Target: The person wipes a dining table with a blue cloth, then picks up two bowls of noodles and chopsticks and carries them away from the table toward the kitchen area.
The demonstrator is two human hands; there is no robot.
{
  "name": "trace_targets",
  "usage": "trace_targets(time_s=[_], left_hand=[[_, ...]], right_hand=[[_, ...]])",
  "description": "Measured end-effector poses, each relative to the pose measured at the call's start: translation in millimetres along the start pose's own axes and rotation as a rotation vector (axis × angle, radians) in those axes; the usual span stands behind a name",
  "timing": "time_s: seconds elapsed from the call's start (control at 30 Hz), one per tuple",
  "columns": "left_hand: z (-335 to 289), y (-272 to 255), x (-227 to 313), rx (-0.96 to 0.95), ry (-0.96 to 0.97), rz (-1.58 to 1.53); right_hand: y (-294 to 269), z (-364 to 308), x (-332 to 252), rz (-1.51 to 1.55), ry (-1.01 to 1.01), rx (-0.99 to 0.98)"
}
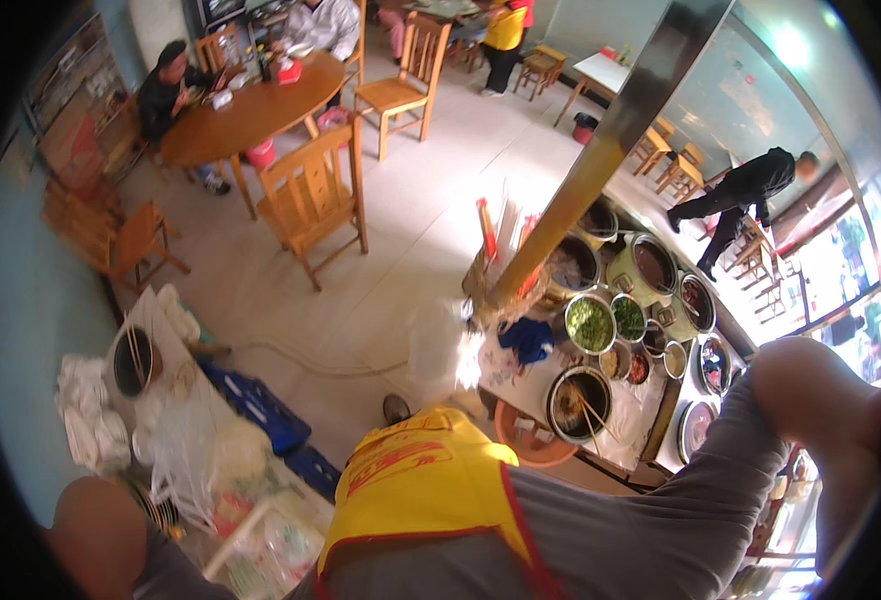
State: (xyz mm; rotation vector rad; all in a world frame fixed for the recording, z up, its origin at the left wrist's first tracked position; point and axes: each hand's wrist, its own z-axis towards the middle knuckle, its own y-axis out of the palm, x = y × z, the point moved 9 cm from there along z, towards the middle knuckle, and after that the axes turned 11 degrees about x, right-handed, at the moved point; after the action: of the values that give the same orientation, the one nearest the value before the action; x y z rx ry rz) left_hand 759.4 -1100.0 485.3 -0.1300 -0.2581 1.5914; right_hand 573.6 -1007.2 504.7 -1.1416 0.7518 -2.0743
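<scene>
Both my arms are bent, their elbows pointing outward and their forearms turning back toward the picture's rim. My bare left elbow (100, 525) shows at the lower left, and my right forearm (845, 445) runs off at the right edge. Neither hand is visible, so what they hold or touch is hidden. I wear a yellow apron (425, 465) with red trim over grey sleeves. Nearest my right arm is a counter (635, 440) bearing a dark pot (578, 405) with long chopsticks, a bowl of chopped greens (590, 323) and a bowl of darker greens (627, 316).
Left of me, plastic bags (185, 450) and a dark pot (134, 360) lie on a side table, with blue crates (255, 405) beside it. An orange tub (530, 440) stands under the counter. A post (615, 145) rises there. People sit at an oval table (260, 110); another person (735, 200) bends at right.
</scene>
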Motion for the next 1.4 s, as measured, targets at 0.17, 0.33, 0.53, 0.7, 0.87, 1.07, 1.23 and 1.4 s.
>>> trace_targets(time_s=[0.17,0.33,0.53,0.7,0.87,1.07,1.23,1.4], left_hand=[[6,2,-84,-0.009,0.002,-0.047],[17,3,-157,0.032,0.006,-0.118],[10,-33,-255,0.143,-0.078,-0.062],[-50,-41,-416,-0.318,-0.015,0.072],[-269,23,-592,-0.487,-0.728,-0.168],[-526,78,-558,-0.784,-1.151,-0.141],[-540,140,-476,-1.069,-1.003,-0.403],[-526,169,-445,-1.281,-0.976,-0.498]], right_hand=[[39,24,37,-0.021,0.093,-0.049],[73,53,62,-0.089,0.188,-0.156],[92,83,93,-0.229,0.499,-0.223],[93,30,110,-0.425,1.046,0.087],[245,-153,40,-0.258,1.800,0.261],[500,-239,-189,0.075,2.459,-0.158],[568,-209,-264,0.259,2.502,0.019],[554,-251,-263,0.401,2.518,-0.099]])
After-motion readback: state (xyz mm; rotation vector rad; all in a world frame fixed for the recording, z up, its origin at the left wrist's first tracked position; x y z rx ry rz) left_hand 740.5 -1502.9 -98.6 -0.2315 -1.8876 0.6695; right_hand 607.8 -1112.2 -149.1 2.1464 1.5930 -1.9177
